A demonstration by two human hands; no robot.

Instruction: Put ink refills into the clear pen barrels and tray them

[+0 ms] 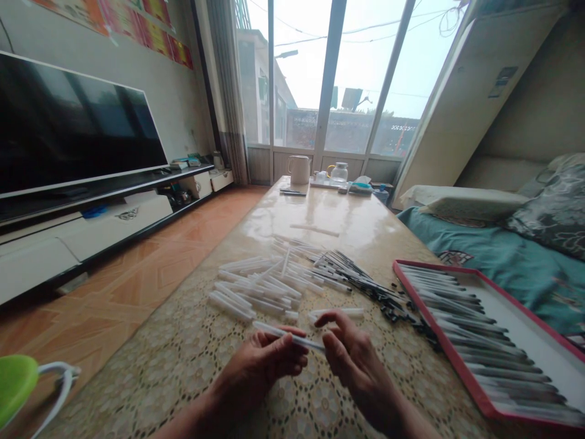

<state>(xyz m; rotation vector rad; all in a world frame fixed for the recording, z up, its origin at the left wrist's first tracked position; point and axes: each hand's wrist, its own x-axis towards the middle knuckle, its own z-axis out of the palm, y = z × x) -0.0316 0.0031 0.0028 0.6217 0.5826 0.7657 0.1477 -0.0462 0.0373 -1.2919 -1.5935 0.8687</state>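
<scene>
A translucent white pen barrel (269,330) is pinched between the thumb and fingers of my left hand (260,364), pointing up and left. Its right end meets the thumb of my right hand (354,353), whose index finger is raised and apart from the thumb. The right hand's lower fingers are partly hidden. Just beyond both hands lies a loose pile of white pen barrels (260,283). Dark thin refills (342,268) are heaped to the right of it, with small black caps (397,311) scattered beside them. Another white barrel (350,313) rests behind my right hand.
A red-edged tray (457,372) with rows of assembled-looking pens (493,347) stands at the right. The patterned tablecloth (178,360) covers the long table. A pitcher (299,169) and glass jar (339,174) stand at its far end. A green object (16,387) is at lower left.
</scene>
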